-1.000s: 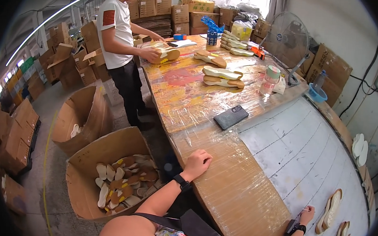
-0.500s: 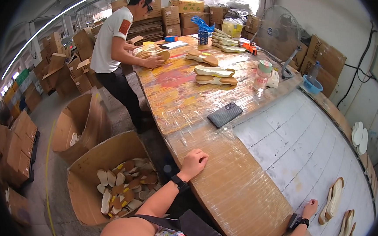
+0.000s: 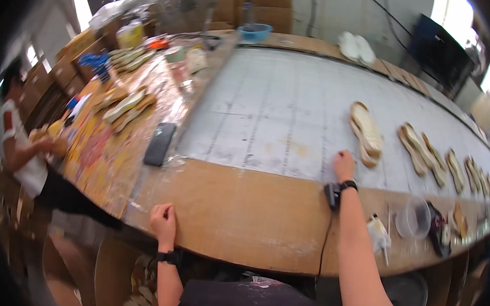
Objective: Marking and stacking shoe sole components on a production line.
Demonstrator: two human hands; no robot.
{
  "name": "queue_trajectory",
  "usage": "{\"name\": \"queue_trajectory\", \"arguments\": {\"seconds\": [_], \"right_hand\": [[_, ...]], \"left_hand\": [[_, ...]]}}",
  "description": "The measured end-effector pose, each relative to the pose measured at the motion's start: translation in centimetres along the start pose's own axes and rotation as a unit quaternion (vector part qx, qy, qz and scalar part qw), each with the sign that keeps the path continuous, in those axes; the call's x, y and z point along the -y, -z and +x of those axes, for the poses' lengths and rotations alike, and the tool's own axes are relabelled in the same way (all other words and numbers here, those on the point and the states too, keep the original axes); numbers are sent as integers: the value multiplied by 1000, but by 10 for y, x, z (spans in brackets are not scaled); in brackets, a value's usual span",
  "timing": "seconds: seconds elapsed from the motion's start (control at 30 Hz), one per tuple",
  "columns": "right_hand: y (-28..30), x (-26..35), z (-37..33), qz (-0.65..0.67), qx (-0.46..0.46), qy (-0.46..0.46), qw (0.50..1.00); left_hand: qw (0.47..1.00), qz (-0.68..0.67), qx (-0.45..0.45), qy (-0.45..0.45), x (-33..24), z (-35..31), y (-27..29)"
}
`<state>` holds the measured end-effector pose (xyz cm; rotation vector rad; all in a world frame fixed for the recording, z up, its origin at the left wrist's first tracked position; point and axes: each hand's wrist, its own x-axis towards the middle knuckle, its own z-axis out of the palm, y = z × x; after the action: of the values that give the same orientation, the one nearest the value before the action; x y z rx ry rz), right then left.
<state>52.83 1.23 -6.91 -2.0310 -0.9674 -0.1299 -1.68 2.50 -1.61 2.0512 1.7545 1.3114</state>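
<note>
My left hand (image 3: 163,221) rests at the table's near left edge, its fingers curled in with nothing visible in them. Farther right, my right hand (image 3: 344,165) lies over the near border of a white, dark-lined work surface (image 3: 259,114). Its fingers are pinched together, and whatever they may hold is too small and blurred to make out. Just beyond and right of it sits a pair of cream and tan shoe soles (image 3: 365,133), apart from the fingers. More soles (image 3: 421,154) stand in a row toward the right.
A dark phone (image 3: 159,144) lies left of the white surface. Soles (image 3: 126,108) rest on the film-covered table, where a co-worker (image 3: 24,143) stands. At right are a clear plastic tub (image 3: 414,217) and a white squeeze bottle (image 3: 378,233). A blue basin (image 3: 255,32) stands far back.
My view has swung to the right, bringing the row of soles and the tub into sight. Both hands remain closed near the table's front; a thin white thing at my right fingertips no longer shows clearly.
</note>
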Motion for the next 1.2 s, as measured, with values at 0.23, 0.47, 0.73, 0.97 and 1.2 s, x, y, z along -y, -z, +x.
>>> {"name": "queue_trajectory", "arguments": {"seconds": [0.23,0.47,0.73,0.97,1.2], "right_hand": [[16,3,-3,2,7,-68,998],[18,9,-9,47,22,-67,996],[21,12,-7,32,80,-60,994],[15,5,-5,9,58,-29,998],[24,20,-6,56,73,-114,989]], "left_hand": [[999,-23,36,-11,2,-3,-9],[999,-15,28,-21,4,-3,-6],[999,1,22,-24,3,-4,-6],[999,-10,21,-22,3,-2,-7],[999,-19,19,-17,3,-3,-5]]}}
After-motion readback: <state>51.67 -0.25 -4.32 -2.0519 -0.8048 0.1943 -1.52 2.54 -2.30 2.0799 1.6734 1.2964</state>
